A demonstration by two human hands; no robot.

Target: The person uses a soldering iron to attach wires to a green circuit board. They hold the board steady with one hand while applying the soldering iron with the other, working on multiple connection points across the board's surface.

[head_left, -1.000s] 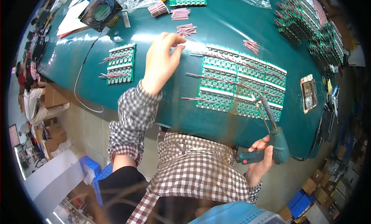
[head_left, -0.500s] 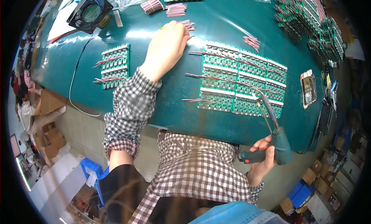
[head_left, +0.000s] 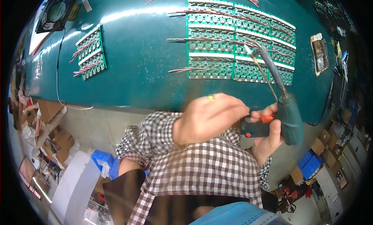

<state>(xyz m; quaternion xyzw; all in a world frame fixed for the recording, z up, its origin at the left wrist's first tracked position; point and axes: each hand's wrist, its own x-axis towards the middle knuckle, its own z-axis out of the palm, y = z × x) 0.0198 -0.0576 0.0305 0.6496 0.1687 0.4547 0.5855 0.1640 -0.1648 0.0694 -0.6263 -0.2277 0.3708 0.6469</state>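
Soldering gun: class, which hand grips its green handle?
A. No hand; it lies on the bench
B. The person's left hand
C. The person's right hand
C: the right hand wraps the soldering gun handle, while the left hand reaches in beside it.

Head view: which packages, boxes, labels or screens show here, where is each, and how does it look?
Cardboard boxes: floor, lower right; brown, stacked.
Blue crates: floor beside them; rectangular.
Blue bin: floor, lower left.
Cardboard box: under the table's left end; brown, open.
No screen can be told.
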